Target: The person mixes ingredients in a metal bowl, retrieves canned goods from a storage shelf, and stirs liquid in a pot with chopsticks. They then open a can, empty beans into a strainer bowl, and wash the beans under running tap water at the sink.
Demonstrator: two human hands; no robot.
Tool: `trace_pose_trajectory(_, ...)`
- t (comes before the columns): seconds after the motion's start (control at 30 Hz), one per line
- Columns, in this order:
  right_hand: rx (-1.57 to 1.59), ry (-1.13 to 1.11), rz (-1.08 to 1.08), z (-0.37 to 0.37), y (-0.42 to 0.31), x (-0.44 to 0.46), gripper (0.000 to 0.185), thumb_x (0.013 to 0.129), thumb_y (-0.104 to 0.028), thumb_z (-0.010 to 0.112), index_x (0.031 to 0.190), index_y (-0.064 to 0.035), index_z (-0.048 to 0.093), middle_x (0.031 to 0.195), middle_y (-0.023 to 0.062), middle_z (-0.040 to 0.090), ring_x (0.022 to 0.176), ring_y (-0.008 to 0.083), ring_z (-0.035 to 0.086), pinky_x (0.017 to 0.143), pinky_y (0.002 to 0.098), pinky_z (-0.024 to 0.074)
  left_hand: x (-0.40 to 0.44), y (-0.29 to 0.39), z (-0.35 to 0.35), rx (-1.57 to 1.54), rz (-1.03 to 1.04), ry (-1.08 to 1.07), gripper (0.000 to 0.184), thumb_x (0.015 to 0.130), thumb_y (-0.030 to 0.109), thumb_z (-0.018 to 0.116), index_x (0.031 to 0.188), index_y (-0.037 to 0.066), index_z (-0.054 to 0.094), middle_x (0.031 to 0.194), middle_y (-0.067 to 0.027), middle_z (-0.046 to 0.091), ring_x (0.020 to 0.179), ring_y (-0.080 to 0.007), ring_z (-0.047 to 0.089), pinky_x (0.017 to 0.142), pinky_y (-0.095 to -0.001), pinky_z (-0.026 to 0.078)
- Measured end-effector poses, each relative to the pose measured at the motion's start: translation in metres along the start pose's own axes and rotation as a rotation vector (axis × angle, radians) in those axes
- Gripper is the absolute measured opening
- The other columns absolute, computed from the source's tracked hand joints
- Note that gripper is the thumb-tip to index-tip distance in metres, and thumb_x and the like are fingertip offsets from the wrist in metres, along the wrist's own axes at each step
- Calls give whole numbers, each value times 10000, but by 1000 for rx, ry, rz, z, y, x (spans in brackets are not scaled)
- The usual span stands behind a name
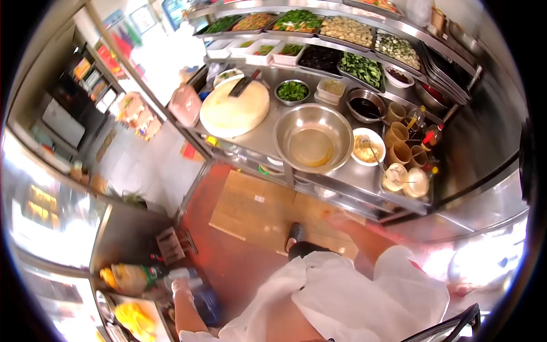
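My left hand [181, 286], in what looks like a clear glove, reaches low at the left beside a blue container [208, 305] and a yellow-capped bottle [130, 275]. Its fingers are too indistinct to show a grip. My right hand [338, 219] is smeared by motion in front of the steel counter's edge, and its fingers cannot be made out. Above it on the counter stand a large steel basin [293, 122] with a little yellowish liquid and a white bowl [380, 137] of pale minced food with a spoon.
A cleaver [244, 84] lies on a round cutting board [233, 117]. Nearby are a bowl of chopped greens [292, 91], a pot of dark liquid [364, 106] and brown cups [397, 134]. Shelves hold food trays [346, 30]. Flattened cardboard [239, 208] covers the floor.
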State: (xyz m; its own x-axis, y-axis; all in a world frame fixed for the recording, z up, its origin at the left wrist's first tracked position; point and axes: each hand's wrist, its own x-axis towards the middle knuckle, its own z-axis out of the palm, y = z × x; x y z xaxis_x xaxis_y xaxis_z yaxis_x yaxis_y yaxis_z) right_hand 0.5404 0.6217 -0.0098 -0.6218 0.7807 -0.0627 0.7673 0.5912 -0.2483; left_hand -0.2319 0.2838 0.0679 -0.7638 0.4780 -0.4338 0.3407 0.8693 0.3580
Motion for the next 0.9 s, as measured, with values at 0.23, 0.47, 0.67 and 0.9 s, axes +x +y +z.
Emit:
trace_pose_trajectory(0.23, 394, 62, 495, -200, -18, 191, 396, 982, -397, 531, 1267, -144, 640, 1175, 238, 679, 1114, 401, 663, 943, 472, 524, 33, 270, 37, -370, 183, -144, 254, 884, 168, 697, 1105, 42, 708, 955, -89, 693, 849, -212, 665, 681, -372, 561)
trace_pose_trajectory(0.47, 263, -95, 556, -225, 48, 268, 333, 1001, -266, 476, 1247, -131, 655, 1346, 171, 621, 1250, 326, 596, 1029, 422, 496, 96, 468, 71, -486, 241, -460, 308, 947, 163, 714, 1218, 34, 647, 1042, -100, 680, 872, -203, 686, 780, -374, 588)
trace_pose_trajectory(0.67, 247, -153, 526, -211, 53, 271, 411, 1022, -327, 456, 1347, -134, 616, 1389, 178, 574, 1293, 426, 552, 1133, 487, 417, 186, 665, 120, -379, 442, -833, 262, 971, 182, 686, 1189, 45, 640, 1011, -71, 675, 846, -175, 674, 777, -364, 581)
trace_pose_trajectory(0.9, 488, 98, 1111, -157, 46, 291, 545, 975, -480, 517, 1405, -155, 599, 1436, 191, 577, 1329, 346, 553, 1126, 428, 427, 162, 878, 171, -449, 588, -1452, 485, 967, 285, 700, 1373, 91, 520, 1229, -90, 587, 1146, -246, 595, 944, -450, 537)
